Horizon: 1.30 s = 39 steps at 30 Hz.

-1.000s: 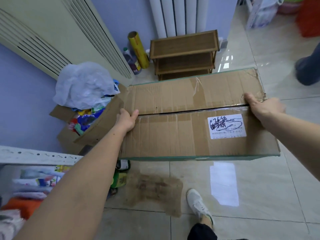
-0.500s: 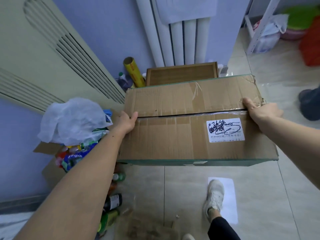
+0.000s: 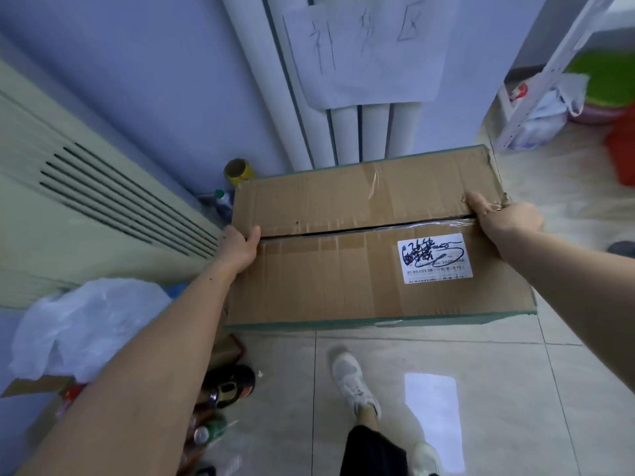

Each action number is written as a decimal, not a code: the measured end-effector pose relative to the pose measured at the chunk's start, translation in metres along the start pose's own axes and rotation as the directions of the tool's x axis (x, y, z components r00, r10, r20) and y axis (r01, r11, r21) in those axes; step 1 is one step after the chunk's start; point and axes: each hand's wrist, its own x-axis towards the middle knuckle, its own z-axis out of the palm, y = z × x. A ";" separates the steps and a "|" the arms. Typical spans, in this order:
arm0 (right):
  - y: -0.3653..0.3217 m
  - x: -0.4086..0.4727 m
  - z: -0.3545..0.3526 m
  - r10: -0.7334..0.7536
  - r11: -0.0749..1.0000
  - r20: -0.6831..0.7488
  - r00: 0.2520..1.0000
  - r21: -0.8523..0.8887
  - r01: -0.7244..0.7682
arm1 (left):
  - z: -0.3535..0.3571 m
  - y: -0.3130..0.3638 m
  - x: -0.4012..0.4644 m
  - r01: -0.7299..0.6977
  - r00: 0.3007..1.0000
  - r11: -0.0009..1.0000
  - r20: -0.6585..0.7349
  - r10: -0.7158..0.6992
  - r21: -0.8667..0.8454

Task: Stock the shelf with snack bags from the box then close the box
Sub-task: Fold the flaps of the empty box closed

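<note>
I have the cardboard box (image 3: 343, 269) up off the floor in front of me, its long side running left to right, top flaps folded down with a thin dark gap along the seam between them. My left hand (image 3: 238, 247) grips the left end, thumb lying over the top at the seam; my right hand (image 3: 505, 218) grips the right end the same way, fingers curled over torn tape at the far corner. A white shipping label (image 3: 434, 257) scribbled over in black sits on the near flap, toward the right. What is inside the box I cannot tell.

The far edge of the box is close to the white radiator pipes (image 3: 347, 132), which carry a paper sheet (image 3: 367, 53) with handwriting. The left end passes near a yellow tape roll (image 3: 237, 171) and a bottle (image 3: 221, 201) on the floor by the wall. Below and to the right the tiled floor (image 3: 481, 372) is open, with my white shoe (image 3: 354, 379) stepping on it.

At lower left, another cardboard carton (image 3: 31, 386) holds a crumpled white plastic bag (image 3: 82, 324) and colourful packets I can only partly see. Bottles and cans (image 3: 213, 424) lie just beside it. A beige louvred unit (image 3: 86, 207) lines the left wall.
</note>
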 end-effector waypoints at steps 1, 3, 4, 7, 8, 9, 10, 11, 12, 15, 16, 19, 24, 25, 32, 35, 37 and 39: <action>-0.011 0.010 0.005 -0.007 1.000 0.007 1.000 0.010 0.007 | -0.003 0.007 0.016 0.000 1.000 1.000 0.006 0.000 0.006; -0.030 0.030 0.015 -0.007 0.999 0.001 1.000 0.034 0.007 | -0.007 0.024 0.049 0.003 1.000 1.000 0.019 -0.003 0.026; -0.038 0.038 0.019 -0.003 0.999 0.002 1.000 0.038 0.003 | -0.008 0.032 0.064 0.000 1.000 0.999 0.020 0.000 0.039; -0.059 0.065 0.034 0.040 0.996 0.000 0.999 0.074 -0.039 | -0.006 0.054 0.100 -0.012 1.000 0.997 0.011 0.011 0.074; -0.065 0.074 0.039 0.046 0.996 -0.001 0.999 0.077 -0.046 | -0.005 0.060 0.110 -0.011 1.000 0.997 0.010 0.011 0.071; -0.069 0.082 0.044 0.056 0.995 -0.002 0.998 0.079 -0.056 | -0.004 0.065 0.120 -0.005 1.000 0.998 0.017 0.004 0.063; -0.074 0.089 0.048 0.066 0.994 -0.003 0.998 0.085 -0.066 | -0.002 0.069 0.129 -0.001 1.000 0.998 0.028 0.000 0.060; -0.079 0.095 0.052 0.082 0.993 -0.004 0.997 0.091 -0.081 | 0.000 0.073 0.138 0.008 0.999 0.998 0.037 -0.010 0.056; -0.083 0.101 0.056 0.091 0.991 -0.006 0.996 0.097 -0.090 | 0.002 0.075 0.146 0.019 0.999 0.999 0.044 -0.021 0.050; -0.090 0.119 0.066 0.111 0.988 0.006 0.994 0.106 -0.111 | 0.009 0.081 0.167 0.017 0.999 1.000 0.050 -0.017 0.016; -0.092 0.124 0.069 0.115 0.988 0.009 0.993 0.106 -0.115 | 0.011 0.082 0.172 0.013 0.999 1.000 0.045 -0.013 0.011; -0.096 0.136 0.077 0.101 0.991 0.009 0.995 0.089 -0.101 | 0.018 0.086 0.184 0.024 0.999 0.999 0.024 -0.025 0.025; -0.107 0.149 0.084 0.055 0.998 -0.017 0.998 0.036 -0.054 | 0.023 0.089 0.195 0.045 0.999 0.997 -0.030 -0.044 0.057; -0.107 0.150 0.085 0.055 0.998 -0.018 0.998 0.034 -0.055 | 0.024 0.090 0.195 0.050 0.998 0.997 -0.034 -0.048 0.059; -0.110 0.153 0.084 0.067 0.997 -0.008 0.998 0.049 -0.067 | 0.017 0.094 0.199 0.031 0.999 0.999 -0.012 -0.031 0.022; -0.109 0.153 0.086 0.074 0.996 -0.006 0.997 0.041 -0.074 | 0.016 0.094 0.201 0.029 1.000 1.000 -0.012 -0.029 0.004; -0.110 0.154 0.087 0.081 0.996 0.001 0.997 0.032 -0.081 | 0.018 0.093 0.201 0.055 0.999 0.998 0.002 -0.055 0.030; -0.111 0.155 0.087 0.081 0.996 0.016 0.997 0.025 -0.081 | 0.020 0.096 0.200 0.089 0.996 0.992 0.016 -0.091 0.089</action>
